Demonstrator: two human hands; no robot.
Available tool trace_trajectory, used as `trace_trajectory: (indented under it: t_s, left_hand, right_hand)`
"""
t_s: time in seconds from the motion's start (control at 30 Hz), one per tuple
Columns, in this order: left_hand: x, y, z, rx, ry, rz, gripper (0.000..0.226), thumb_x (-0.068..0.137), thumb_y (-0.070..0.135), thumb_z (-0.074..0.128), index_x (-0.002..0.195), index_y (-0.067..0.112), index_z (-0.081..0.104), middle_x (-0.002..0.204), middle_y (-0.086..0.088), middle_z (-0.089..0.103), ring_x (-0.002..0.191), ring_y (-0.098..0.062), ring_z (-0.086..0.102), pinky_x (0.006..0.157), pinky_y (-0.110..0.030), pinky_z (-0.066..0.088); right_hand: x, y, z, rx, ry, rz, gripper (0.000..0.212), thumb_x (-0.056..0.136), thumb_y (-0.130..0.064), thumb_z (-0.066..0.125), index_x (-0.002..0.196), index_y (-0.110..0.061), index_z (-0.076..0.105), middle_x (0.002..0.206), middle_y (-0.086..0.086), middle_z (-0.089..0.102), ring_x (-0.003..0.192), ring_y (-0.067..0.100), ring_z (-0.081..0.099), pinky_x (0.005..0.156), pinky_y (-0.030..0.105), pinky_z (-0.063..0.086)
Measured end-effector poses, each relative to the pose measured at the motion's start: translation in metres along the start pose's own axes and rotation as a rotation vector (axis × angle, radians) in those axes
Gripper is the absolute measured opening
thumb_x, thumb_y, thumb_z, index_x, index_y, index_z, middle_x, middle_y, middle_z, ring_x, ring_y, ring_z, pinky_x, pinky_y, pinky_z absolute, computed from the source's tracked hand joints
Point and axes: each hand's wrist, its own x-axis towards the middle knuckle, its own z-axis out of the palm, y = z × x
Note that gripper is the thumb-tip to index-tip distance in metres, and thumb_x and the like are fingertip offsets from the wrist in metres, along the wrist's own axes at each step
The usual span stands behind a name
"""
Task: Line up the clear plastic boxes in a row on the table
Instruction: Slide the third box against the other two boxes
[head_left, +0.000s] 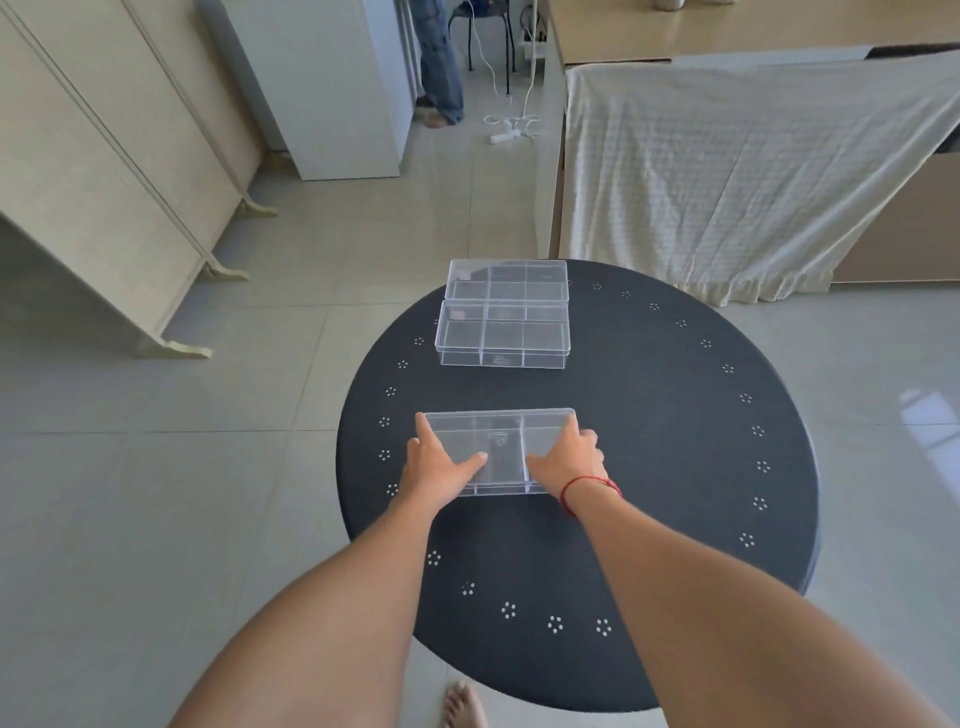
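- Clear plastic boxes, three of them, lie on the round black worktop, which has a ring of small white dot-flowers near its rim.
- The near box sits in the middle of the worktop, its long side running left to right, and inner dividers show through the clear lid.
- The middle box lies well apart from the near box, toward the far side of the worktop; it also has divided compartments.
- The far box is at the far edge of the worktop, just beside the middle box, and their long sides seem to touch or almost touch.
- The left hand is clamped on the left end of the near box: the fingers reach along the left side and the thumb lies on the lid.
- The right hand grips the right end of the same box in the same way, thumb on the lid, fingers at the right side.
- A red string bracelet goes around the right wrist.
- A white cloth hangs over furniture behind the worktop, on the right.
- A bare foot stands on the tiled floor under the near rim of the worktop.
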Motion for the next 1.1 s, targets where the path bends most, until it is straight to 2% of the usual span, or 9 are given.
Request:
trace_trajectory:
  t_s: [0.07,0.17,0.27,0.4,0.57,0.83,1.1]
  left_hand:
    - [-0.001,-0.003,0.003,0.11,0.074,0.053,0.103,0.082,0.049,0.069,0.156,0.019,0.004,0.157,-0.009,0.024,0.144,-0.028,0.03,0.111,-0.045,0.038]
    - [-0.003,-0.002,0.003,0.347,0.272,0.266,0.082,0.083,0.048,0.068,0.149,0.017,0.031,0.153,-0.009,0.033,0.144,-0.025,0.028,0.113,-0.038,0.035]
    - [-0.004,0.0,0.005,0.346,0.207,0.356,0.058,0.092,0.037,0.061,0.145,0.019,0.043,0.156,-0.004,0.031,0.144,-0.021,0.03,0.107,-0.036,0.039]
    - [0.001,0.0,0.007,0.323,0.117,0.338,0.051,0.098,0.033,0.05,0.147,0.019,0.042,0.162,-0.003,0.021,0.149,-0.019,0.021,0.107,-0.039,0.039]
    - [0.009,0.005,0.003,0.342,0.057,0.305,0.061,0.095,0.041,0.054,0.15,0.02,0.036,0.164,-0.002,0.014,0.15,-0.021,0.017,0.109,-0.043,0.038]
    - [0.031,0.02,-0.006,0.36,0.001,0.302,0.063,0.096,0.04,0.055,0.151,0.019,0.034,0.165,-0.003,0.009,0.152,-0.02,0.012,0.111,-0.043,0.036]
    - [0.058,0.034,-0.006,0.374,-0.006,0.333,0.062,0.097,0.04,0.052,0.152,0.019,0.031,0.165,-0.004,0.006,0.153,-0.021,0.005,0.112,-0.044,0.034]
  right_hand:
    - [0.001,0.001,0.003,-0.111,0.063,-0.071,0.065,0.088,-0.025,0.057,0.146,-0.014,0.029,0.155,0.012,0.027,0.139,0.033,0.034,0.109,0.044,0.036]
    - [0.005,0.001,0.007,-0.223,0.117,-0.285,0.059,0.091,-0.014,0.054,0.147,-0.016,0.035,0.163,0.006,0.015,0.15,0.025,0.017,0.113,0.039,0.034]
    - [0.007,0.0,0.012,-0.246,0.0,-0.35,0.059,0.091,-0.009,0.049,0.148,-0.018,0.036,0.163,0.005,0.016,0.15,0.023,0.013,0.112,0.038,0.038]
    - [0.01,-0.002,0.011,-0.273,-0.066,-0.366,0.068,0.088,-0.02,0.056,0.151,-0.017,0.031,0.163,0.006,0.013,0.149,0.026,0.012,0.114,0.039,0.036]
    - [0.015,-0.007,0.008,-0.289,-0.094,-0.355,0.073,0.089,-0.022,0.058,0.154,-0.017,0.024,0.164,0.006,0.008,0.151,0.026,0.007,0.117,0.039,0.031]
    - [0.035,-0.02,0.006,-0.389,-0.151,-0.302,0.076,0.093,-0.023,0.05,0.157,-0.02,0.008,0.166,0.006,-0.006,0.153,0.029,-0.008,0.123,0.044,0.015]
    - [0.063,-0.037,-0.003,-0.426,-0.148,-0.259,0.078,0.092,-0.021,0.05,0.157,-0.021,0.007,0.165,0.006,-0.009,0.153,0.028,-0.009,0.121,0.047,0.019]
